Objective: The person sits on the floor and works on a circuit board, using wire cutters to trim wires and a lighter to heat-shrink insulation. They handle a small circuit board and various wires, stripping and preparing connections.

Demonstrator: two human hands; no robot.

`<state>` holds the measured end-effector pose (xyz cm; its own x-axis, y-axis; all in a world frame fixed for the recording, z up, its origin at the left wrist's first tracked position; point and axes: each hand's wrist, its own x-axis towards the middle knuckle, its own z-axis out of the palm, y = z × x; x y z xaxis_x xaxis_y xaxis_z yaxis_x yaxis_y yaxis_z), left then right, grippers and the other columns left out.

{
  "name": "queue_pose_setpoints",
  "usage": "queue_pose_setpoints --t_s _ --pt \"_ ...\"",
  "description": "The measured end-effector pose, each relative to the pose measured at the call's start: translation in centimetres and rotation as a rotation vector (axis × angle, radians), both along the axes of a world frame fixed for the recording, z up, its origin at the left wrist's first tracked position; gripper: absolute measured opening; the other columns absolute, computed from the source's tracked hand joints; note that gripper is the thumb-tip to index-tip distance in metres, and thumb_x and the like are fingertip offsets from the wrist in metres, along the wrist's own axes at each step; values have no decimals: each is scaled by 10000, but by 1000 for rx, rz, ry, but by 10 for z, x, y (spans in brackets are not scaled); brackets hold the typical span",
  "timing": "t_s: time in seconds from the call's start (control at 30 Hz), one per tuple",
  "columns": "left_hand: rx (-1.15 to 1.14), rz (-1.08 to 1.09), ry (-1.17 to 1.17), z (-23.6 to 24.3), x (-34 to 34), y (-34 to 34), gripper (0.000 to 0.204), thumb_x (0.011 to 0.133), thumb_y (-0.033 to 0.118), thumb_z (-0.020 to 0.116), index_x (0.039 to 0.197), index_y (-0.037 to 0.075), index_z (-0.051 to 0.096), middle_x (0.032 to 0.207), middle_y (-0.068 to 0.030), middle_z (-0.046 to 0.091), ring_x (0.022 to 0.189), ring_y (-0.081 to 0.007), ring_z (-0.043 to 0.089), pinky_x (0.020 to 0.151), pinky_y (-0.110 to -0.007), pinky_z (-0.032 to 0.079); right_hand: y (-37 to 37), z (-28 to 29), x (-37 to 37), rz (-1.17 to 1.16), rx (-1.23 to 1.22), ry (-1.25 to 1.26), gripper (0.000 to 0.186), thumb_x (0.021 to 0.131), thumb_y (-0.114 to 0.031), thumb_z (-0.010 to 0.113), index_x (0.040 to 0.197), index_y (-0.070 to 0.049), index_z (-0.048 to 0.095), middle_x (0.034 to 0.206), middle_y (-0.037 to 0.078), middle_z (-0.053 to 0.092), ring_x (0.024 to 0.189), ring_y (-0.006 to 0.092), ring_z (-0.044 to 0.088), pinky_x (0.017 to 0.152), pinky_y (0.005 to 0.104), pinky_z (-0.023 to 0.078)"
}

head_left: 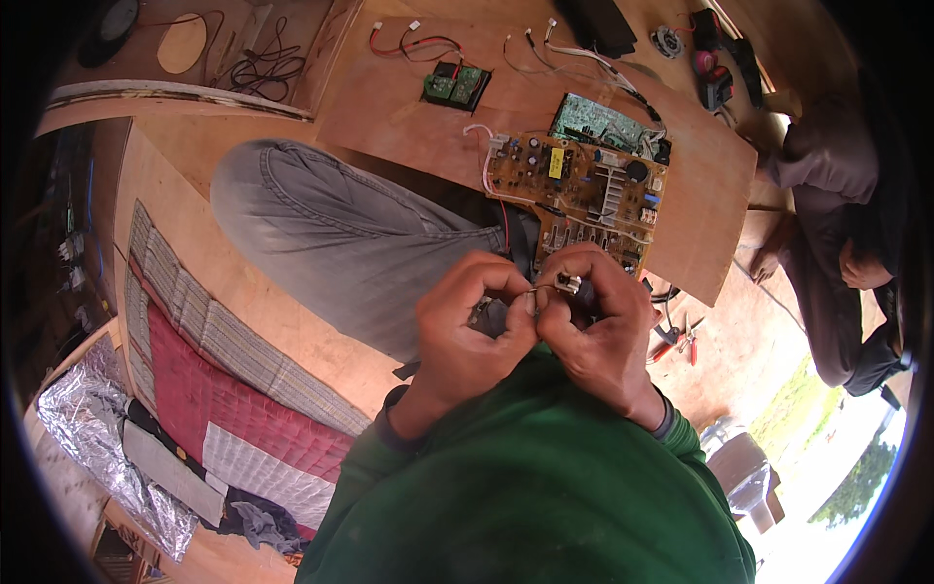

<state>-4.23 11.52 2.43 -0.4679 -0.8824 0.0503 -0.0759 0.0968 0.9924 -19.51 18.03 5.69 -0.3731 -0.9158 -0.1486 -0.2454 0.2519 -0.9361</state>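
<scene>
My left hand and my right hand meet in front of my chest, thumbs and forefingers closed in a pinch. Between the fingertips runs a short thin wire. A small whitish, shiny part with dark spots shows at my right fingers; its exact kind is too small to tell. Just beyond my hands lies a brown circuit board with capacitors, a yellow-wrapped part and a silvery heat sink. A black strap or cable comes down beside the board, next to my left hand.
The board rests on a wooden panel. On it also lie a green circuit board, a small green module and loose wires. Red-handled pliers lie at right. Another person's hand rests at far right. My grey-trousered leg extends left.
</scene>
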Motion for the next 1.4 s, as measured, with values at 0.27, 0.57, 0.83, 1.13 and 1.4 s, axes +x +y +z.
queue_pose_setpoints --t_s 0.27,0.57,0.83,1.13,1.4 --pt "-196 -115 -124 9 3 -10 223 735 -112 725 936 -22 693 914 -98 688 811 -197 688 732 -314 552 -5 20 -25 305 -26 293 219 796 39 743 994 1 658 927 92 653 680 169 627 606 294 498" --pt "81 -96 91 -1 5 2 177 850 -87 694 1015 -24 683 1048 -127 683 951 -179 678 854 -315 547 4 17 -10 -17 237 -315 129 926 12 657 1053 28 651 982 20 664 758 64 563 651 228 452" --pt "587 -79 344 1 7 8 245 965 -46 675 1198 -33 603 1188 -127 655 1087 -179 668 996 -341 546 0 25 -8 -146 245 -553 114 1029 -104 679 1062 1 649 895 -9 684 823 28 574 706 234 467" --pt "488 -70 267 -3 9 10 344 965 -60 725 1288 -58 608 1146 -121 688 1078 -163 690 975 -322 563 3 21 -5 -155 189 -444 133 1006 -53 705 1097 14 635 976 23 720 890 52 651 774 232 524" --pt "666 -22 368 2 6 7 362 997 -55 696 1338 -84 580 1117 -124 682 1006 -180 700 927 -331 588 0 28 -2 -170 221 -449 199 993 -5 695 1189 18 666 1042 42 721 911 79 710 760 233 562"
